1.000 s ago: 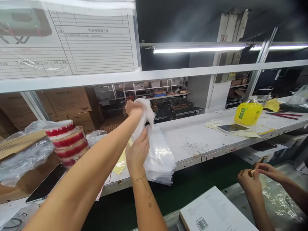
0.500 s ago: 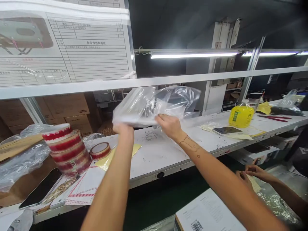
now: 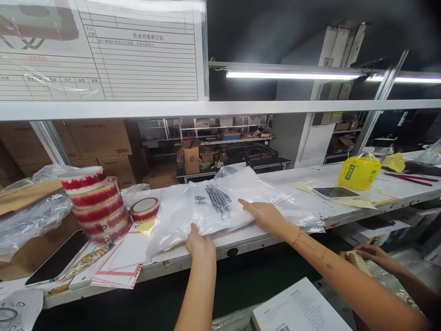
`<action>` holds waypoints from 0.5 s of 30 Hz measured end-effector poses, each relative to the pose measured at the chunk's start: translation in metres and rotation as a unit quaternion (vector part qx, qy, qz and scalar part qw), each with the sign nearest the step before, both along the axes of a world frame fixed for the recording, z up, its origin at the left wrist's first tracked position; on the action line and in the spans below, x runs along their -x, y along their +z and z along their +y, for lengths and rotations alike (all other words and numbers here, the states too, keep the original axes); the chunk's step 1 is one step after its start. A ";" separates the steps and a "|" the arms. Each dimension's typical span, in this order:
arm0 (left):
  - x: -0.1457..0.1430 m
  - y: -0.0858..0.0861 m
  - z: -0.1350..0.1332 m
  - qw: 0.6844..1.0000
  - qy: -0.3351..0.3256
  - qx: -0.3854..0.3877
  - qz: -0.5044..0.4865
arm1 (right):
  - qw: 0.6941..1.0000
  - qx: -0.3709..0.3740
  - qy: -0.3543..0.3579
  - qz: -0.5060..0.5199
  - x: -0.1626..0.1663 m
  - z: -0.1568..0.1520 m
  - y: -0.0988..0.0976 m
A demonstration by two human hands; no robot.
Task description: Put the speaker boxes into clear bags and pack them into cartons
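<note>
A clear plastic bag (image 3: 237, 195) with black printed warning text lies across the front of the white workbench, with a pale flat layer inside that I cannot make out. My left hand (image 3: 200, 246) grips the bag's front edge, thumb on top and the other fingers mostly hidden at the rim. My right hand (image 3: 267, 217) rests on the bag's right part with its fingers stretched out over the plastic. To the left of the bag sit a single roll of red-and-clear tape (image 3: 144, 209) and a stack of similar tape rolls (image 3: 94, 202).
A phone (image 3: 336, 192) and a yellow liquid bottle (image 3: 360, 172) stand right on the bench (image 3: 296, 177). Red-striped papers (image 3: 119, 257) and a dark phone (image 3: 57, 259) lie left. A white box (image 3: 299, 305) is below. A co-worker's hands (image 3: 375, 257) hold something at lower right.
The bag has come down from above the bench and now lies spread on it. Both my hands have moved lower and to the right in view, and the right fingers have straightened.
</note>
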State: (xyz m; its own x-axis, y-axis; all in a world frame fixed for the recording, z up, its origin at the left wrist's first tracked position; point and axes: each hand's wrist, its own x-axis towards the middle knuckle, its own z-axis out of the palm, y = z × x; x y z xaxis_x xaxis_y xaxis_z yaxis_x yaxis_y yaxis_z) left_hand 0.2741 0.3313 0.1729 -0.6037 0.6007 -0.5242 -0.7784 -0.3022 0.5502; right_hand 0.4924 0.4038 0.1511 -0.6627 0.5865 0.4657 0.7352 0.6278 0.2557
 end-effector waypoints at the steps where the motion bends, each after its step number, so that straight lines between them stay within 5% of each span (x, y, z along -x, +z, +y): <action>1: 0.003 0.001 -0.003 1.000 -0.008 -0.006 -0.004 | 1.000 0.021 -0.018 -0.011 -0.001 -0.003 0.003; 8: 0.017 0.004 -0.011 0.996 -0.067 -0.024 -0.051 | 0.981 0.095 -0.169 -0.034 -0.008 -0.024 0.011; 15: 0.019 0.013 -0.004 0.997 -0.068 -0.013 -0.037 | 0.987 0.036 -0.157 0.000 -0.011 -0.017 0.043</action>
